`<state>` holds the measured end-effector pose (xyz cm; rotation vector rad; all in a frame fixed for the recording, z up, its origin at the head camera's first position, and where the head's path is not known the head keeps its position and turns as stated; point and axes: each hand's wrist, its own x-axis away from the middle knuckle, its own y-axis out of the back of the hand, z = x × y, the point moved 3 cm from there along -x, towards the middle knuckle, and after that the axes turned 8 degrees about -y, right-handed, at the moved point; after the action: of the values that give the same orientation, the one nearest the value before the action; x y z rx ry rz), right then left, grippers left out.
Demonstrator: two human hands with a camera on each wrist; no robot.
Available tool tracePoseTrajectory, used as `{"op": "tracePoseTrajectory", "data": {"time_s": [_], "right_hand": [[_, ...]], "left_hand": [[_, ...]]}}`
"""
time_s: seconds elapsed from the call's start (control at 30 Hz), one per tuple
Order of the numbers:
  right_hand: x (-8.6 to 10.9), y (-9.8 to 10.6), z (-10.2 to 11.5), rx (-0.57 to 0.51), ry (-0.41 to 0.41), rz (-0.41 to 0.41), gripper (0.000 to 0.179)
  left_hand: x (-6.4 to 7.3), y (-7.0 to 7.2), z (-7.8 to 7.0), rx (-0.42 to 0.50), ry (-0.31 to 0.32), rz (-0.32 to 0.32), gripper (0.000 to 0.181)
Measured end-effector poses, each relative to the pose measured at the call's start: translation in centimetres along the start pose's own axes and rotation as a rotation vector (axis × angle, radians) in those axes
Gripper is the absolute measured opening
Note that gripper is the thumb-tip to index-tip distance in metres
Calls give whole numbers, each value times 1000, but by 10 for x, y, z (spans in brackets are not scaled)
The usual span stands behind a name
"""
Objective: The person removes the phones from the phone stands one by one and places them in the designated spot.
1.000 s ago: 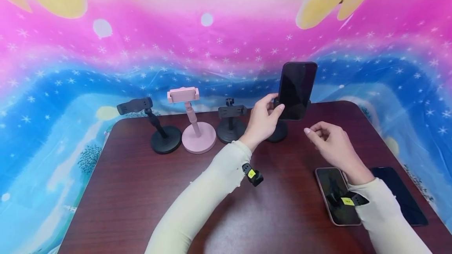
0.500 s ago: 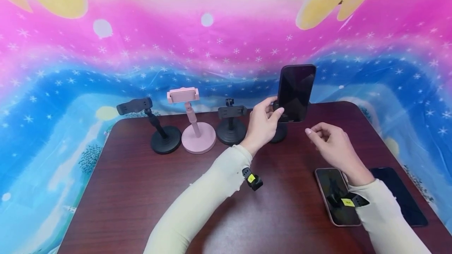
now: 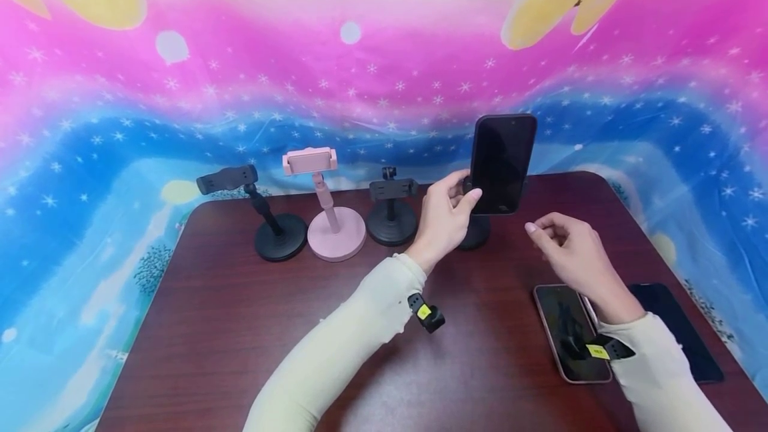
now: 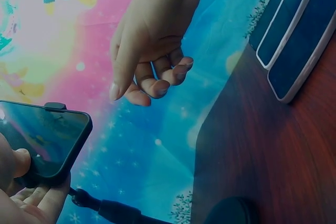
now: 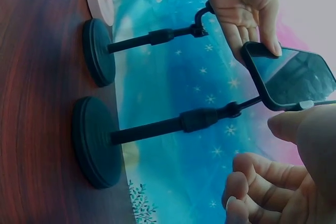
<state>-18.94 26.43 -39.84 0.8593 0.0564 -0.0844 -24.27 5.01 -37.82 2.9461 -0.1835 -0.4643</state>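
Observation:
A black smartphone [image 3: 503,164] stands upright in the clamp of the rightmost black phone stand [image 5: 157,129]. At its lower left edge my left hand [image 3: 444,215] grips it, thumb on the front and fingers behind. One clamp tab [image 4: 55,106] shows on the phone's edge in the left wrist view. My right hand [image 3: 573,245] hovers to the right of the phone and below it, fingers loosely curled around nothing. The phone covers most of the clamp in the head view, where the stand's round base [image 3: 475,233] shows under it.
To the left, along the back of the table [image 3: 240,325], stand a black phone stand [image 3: 391,219], a pink one [image 3: 336,235] and another black one [image 3: 280,237]. Two more phones lie at the right: a pink-edged one [image 3: 564,322] and a dark one [image 3: 666,312]. A printed cloth [image 3: 384,85] hangs behind.
The phone has tilted and sunk slightly, with my left hand moving down along with it. My right hand has shifted a little to the right and down.

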Motion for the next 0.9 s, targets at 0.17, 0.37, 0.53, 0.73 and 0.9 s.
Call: {"op": "tracePoseTrajectory", "data": {"time_s": [0.17, 0.37, 0.53, 0.73, 0.9], "right_hand": [[1, 4, 0, -2, 3, -19, 30], [2, 6, 1, -15, 15, -32, 30], [3, 6, 2, -21, 21, -36, 28], [5, 7, 3, -23, 26, -34, 27], [6, 6, 6, -36, 40, -32, 26]], "left_hand": [[3, 3, -2, 18, -9, -6, 40], [9, 7, -2, 52, -22, 7, 39], [16, 12, -5, 58, -24, 14, 42], [25, 16, -9, 62, -31, 35, 41], [33, 21, -12, 62, -44, 52, 41]]}}
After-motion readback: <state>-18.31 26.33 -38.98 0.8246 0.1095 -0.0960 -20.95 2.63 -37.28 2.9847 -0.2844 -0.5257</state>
